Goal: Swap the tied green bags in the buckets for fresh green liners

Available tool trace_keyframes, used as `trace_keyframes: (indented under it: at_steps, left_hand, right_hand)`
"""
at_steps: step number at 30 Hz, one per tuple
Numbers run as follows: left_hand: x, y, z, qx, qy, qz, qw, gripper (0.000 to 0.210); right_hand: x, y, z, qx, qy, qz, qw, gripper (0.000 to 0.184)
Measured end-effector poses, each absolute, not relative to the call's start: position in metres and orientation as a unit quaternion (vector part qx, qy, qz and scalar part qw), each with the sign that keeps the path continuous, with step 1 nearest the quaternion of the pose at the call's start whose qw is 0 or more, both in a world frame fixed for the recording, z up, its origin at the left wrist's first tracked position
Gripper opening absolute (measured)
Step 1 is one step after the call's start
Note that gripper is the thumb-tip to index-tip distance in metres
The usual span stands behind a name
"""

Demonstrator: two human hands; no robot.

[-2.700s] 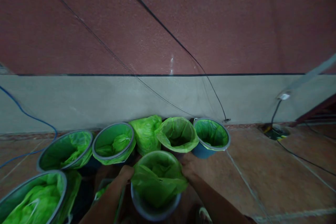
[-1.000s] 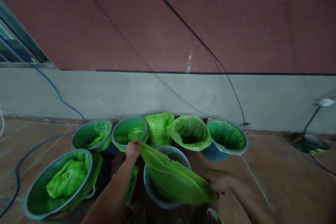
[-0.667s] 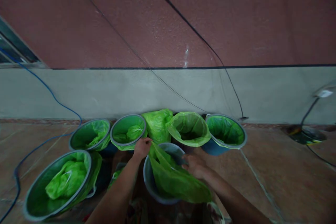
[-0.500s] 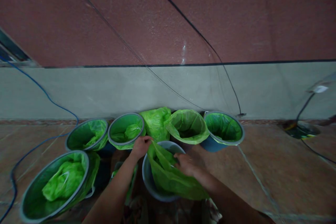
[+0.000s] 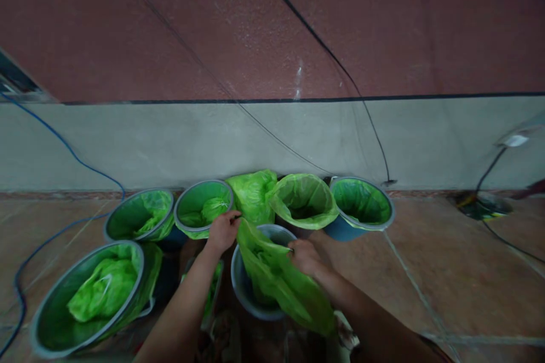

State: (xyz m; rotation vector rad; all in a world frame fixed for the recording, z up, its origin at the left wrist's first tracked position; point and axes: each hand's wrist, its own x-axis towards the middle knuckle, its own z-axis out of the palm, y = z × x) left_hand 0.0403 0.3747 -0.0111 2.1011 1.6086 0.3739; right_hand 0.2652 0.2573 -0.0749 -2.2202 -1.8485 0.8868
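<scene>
A green plastic bag (image 5: 279,275) is stretched over the grey bucket (image 5: 238,286) in front of me, part of it hanging inside and part over the right side. My left hand (image 5: 224,231) pinches the bag's upper left edge. On the other side, my right hand (image 5: 304,255) grips its edge near the bucket's right rim, fingers closed. Just behind stands a bin lined with a pale green bag (image 5: 304,201). A full-looking green bag (image 5: 254,195) leans on the wall beside that bin.
Several more lined buckets stand left, including a large bucket (image 5: 138,289) and a smaller bucket (image 5: 203,184). A blue bucket (image 5: 347,229) is at right. A blue cable (image 5: 63,232) crosses the floor at left. Wires and a dark object (image 5: 483,204) lie far right by the wall (image 5: 191,142).
My right hand has shifted to the bag's edge, and the opening is pulled straighter between both hands. The bag's loose end hangs lower at the right. The camera view moved slightly.
</scene>
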Motion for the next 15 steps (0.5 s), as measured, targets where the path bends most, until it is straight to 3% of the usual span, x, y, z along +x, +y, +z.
trace_keyframes:
  at_steps: [4, 10, 15]
  left_hand:
    - [0.037, 0.371, -0.013, 0.774, 0.609, 0.057, 0.165, 0.035]
    - [0.044, 0.340, -0.031, 0.879, 0.401, -0.068, 0.247, 0.036]
    - [0.066, 0.307, -0.071, 0.880, 0.357, -0.125, 0.288, 0.043]
  right_hand:
    - [0.278, 0.260, -0.076, -0.767, -0.577, 0.280, 0.035, 0.022]
    - [0.286, 0.261, -0.078, -0.781, -0.564, 0.268, 0.021, 0.024]
    - [0.285, 0.261, -0.071, -0.784, -0.563, 0.260, 0.020, 0.023]
